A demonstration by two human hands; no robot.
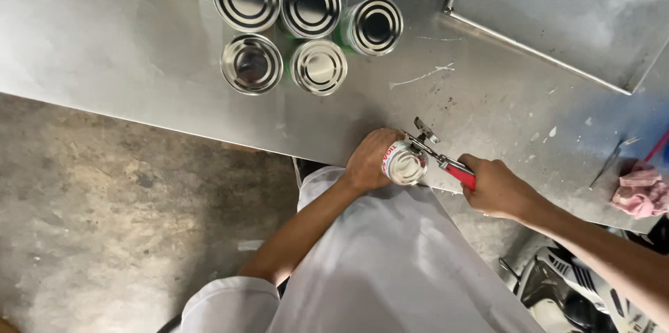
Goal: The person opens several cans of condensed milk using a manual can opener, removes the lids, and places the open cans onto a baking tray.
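My left hand (369, 159) is wrapped around a small tin can (405, 164) with a red-and-white label, held at the near edge of a steel table (125, 47). My right hand (496, 187) grips the red handle of a can opener (446, 160). The opener's metal head rests on the can's rim, its turning key sticking up beyond the can.
Several unopened tin cans (306, 30) stand grouped at the table's far left. A raised steel panel (557, 5) fills the far right. A pink cloth (640, 190) and a thin metal utensil (612, 159) lie at the right edge. Concrete floor (104, 214) lies left of my white apron (390, 263).
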